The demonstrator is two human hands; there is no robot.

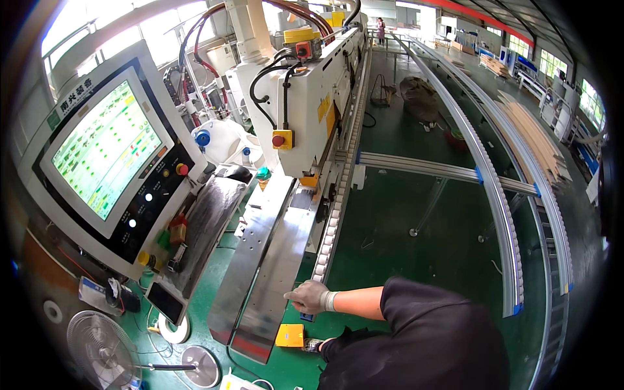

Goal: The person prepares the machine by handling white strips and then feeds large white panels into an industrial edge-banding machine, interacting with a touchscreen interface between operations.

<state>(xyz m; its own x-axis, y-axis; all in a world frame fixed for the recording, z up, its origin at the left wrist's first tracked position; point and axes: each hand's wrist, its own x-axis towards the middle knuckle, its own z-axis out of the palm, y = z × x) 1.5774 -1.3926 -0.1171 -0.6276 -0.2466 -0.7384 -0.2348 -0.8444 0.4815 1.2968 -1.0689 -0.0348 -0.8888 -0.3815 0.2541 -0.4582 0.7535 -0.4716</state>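
Note:
My left hand (311,296), in a grey glove, reaches in from the right. It lies at the right edge of a long metal plate (276,273), by the near end of a white roller track (328,237). One finger stretches over the plate; the others bend beneath it, partly hidden, and I see nothing held. Below the hand, a small dark blue part (307,317) shows. My foot (313,345) is beside a yellow box (290,335) on the green floor. My right hand is out of view.
A control panel (107,149) with a lit screen stands left, a phone (165,302) below it. A fan (103,351) is lower left. Ahead rises a white machine (296,117) with a red button (279,140). Long roller rails (491,188) run along the right; boards (530,140) lie beyond.

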